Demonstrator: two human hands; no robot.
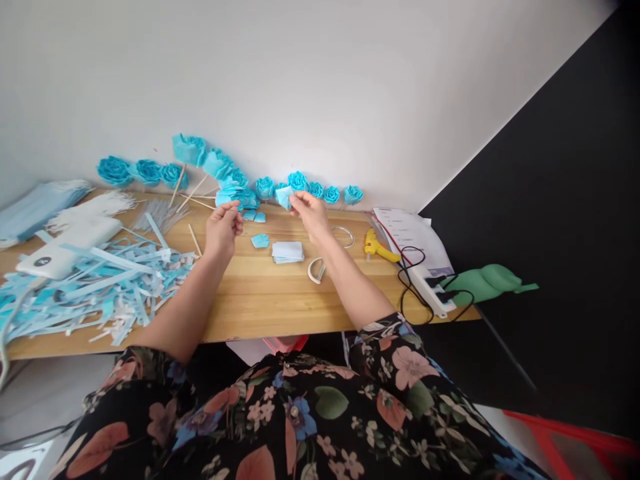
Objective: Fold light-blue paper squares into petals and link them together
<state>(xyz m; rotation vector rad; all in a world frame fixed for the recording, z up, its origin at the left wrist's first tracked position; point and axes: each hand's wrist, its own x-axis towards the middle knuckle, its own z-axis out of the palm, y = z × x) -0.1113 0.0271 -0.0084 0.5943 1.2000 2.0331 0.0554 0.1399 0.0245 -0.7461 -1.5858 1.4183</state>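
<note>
My right hand (pixel 310 212) is raised above the wooden table (pixel 260 300) and pinches a small light-blue fabric piece (pixel 284 196) between its fingertips. My left hand (pixel 223 225) hovers to its left with fingers curled in a loose pinch; a small blue piece (pixel 223 198) shows at its fingertips, but I cannot tell whether the fingers hold it. Below the hands lie a small stack of cut blue squares (pixel 287 251) and one loose blue piece (pixel 260 241). Finished blue fabric roses (pixel 300 180) line the wall behind.
A heap of blue and white strips (pixel 100 280) covers the table's left, with a white power bank (pixel 65 248) on it. Scissors (pixel 327 252), a yellow glue gun (pixel 379 247), papers (pixel 407 230) and a power strip with black cables (pixel 430 287) lie right. Wooden sticks (pixel 193 193) lean by roses.
</note>
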